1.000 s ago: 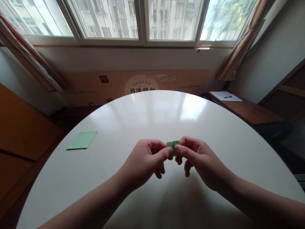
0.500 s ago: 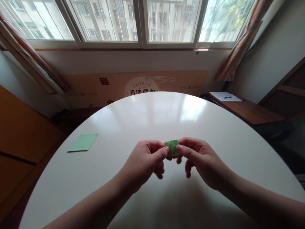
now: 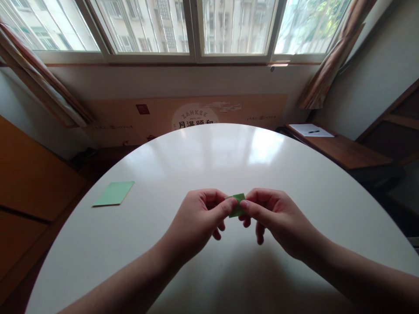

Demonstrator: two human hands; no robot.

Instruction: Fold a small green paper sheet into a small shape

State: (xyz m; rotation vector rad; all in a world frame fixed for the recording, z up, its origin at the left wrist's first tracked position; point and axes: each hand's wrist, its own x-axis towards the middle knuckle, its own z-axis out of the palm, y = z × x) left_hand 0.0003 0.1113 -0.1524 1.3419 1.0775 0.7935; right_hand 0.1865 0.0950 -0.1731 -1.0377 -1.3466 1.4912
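Note:
A small folded piece of green paper (image 3: 238, 209) is held above the white table, between my two hands. My left hand (image 3: 207, 214) pinches its left side, with the thumb lying across the front. On the opposite side, my right hand (image 3: 274, 211) grips the paper between thumb and index finger, its other fingers hanging loosely below. Both thumbs nearly meet over the paper and cover part of its folds. Farther left lies a flat stack of light green square paper (image 3: 114, 193), apart from both hands.
The round white table (image 3: 196, 170) has a curved far edge near the wall. Beyond it on the right, a brown wooden desk (image 3: 363, 152) carries a white sheet (image 3: 307, 130) with a pen (image 3: 314, 131) on it. A printed beige panel (image 3: 258, 107) stands below the window.
Both thumbs have moved closer together over the green paper, and the left thumb now covers more of it. The paper is tilted slightly differently. The green stack has stayed in place.

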